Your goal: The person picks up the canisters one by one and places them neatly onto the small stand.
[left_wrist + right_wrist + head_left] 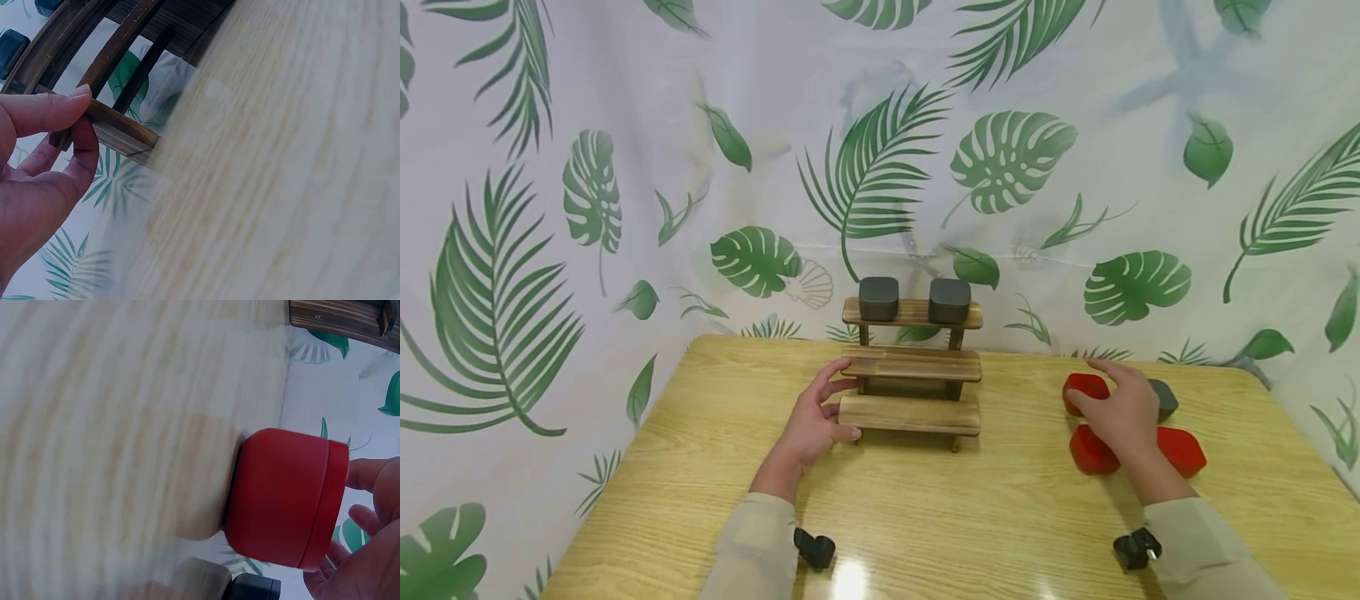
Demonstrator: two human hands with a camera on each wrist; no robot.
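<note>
A three-step wooden display stand (910, 364) rests toward the table's back edge. Its left end is held by my left hand (816, 418), thumb by the bottom step and fingers beside the steps above. The left wrist view shows the thumb and a fingertip pinching the dark wood (122, 128). Over on the right, my right hand (1123, 408) is spread above a group of small boxes, thumb and forefinger apart around a red box (1085, 390). In the right wrist view, a lidded red box (284, 497) hides part of that hand.
Two dark grey boxes (878, 298) sit on the top step. Beside the right hand are another red box (1092, 450), a red piece (1182, 450) and a dark grey box (1163, 400). Leaf-patterned cloth (880, 167) hangs behind the wooden table (925, 517).
</note>
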